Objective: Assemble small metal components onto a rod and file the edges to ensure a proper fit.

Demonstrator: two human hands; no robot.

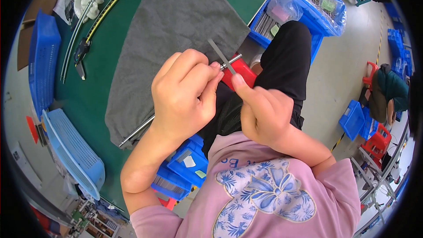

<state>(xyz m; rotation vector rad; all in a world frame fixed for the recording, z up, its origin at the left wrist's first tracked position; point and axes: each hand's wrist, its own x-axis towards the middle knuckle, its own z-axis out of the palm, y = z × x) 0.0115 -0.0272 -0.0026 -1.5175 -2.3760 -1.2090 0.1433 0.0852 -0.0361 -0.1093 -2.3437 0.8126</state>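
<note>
My left hand is closed around a long thin metal rod that runs from the lower left, under the hand, to its tip near my fingers. A flat grey metal strip sticks up from between my left fingertips and my right thumb. My right hand is curled shut, its thumb pressed at the rod's end by the strip. Both hands hover over a grey cloth on the green table.
A caliper, a long ruler and white gloves lie at the table's far left. Blue baskets stand left; blue bins of metal parts sit on the floor to the right. Another person sits at right by red stools.
</note>
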